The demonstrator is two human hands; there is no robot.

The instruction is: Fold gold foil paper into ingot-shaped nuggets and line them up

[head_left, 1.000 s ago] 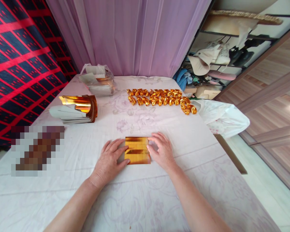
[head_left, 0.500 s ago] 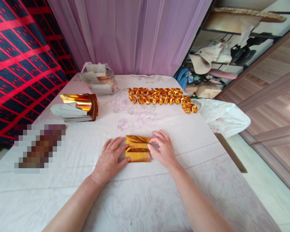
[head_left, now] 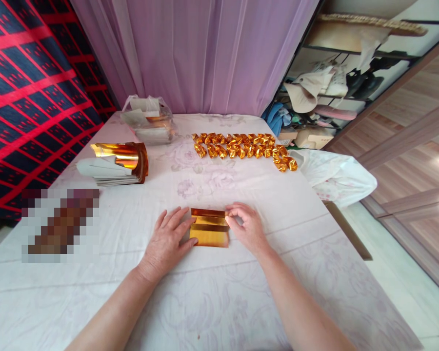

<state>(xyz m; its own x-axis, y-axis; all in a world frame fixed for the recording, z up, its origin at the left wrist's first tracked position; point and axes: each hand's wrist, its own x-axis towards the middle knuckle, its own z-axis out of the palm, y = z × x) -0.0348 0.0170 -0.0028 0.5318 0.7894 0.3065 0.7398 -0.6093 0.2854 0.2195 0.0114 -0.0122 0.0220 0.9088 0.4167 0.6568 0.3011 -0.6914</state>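
A creased sheet of gold foil paper (head_left: 209,237) lies on the table in front of me, with fold lines running left to right. My left hand (head_left: 171,236) rests at its left edge, fingers spread, the thumb and index fingertip touching the paper. At the right edge, toward the far corner, my right hand (head_left: 246,225) pinches the paper between thumb and index finger; its other fingers are curled. Beyond my hands, several folded gold foil pieces (head_left: 249,148) sit in rows near the table's far right edge.
A stack of gold foil sheets with pale backs (head_left: 120,168) stands at the left. Behind it lies a clear plastic bag (head_left: 149,122) of more sheets. A white plastic bag (head_left: 342,175) hangs by the right edge. The table (head_left: 219,302) has a floral cloth.
The paper's far strip looks flatter and darker, its far edge slightly nearer me. My right hand has shifted a little toward me, its fingers more curled. The left hand has stayed in place.
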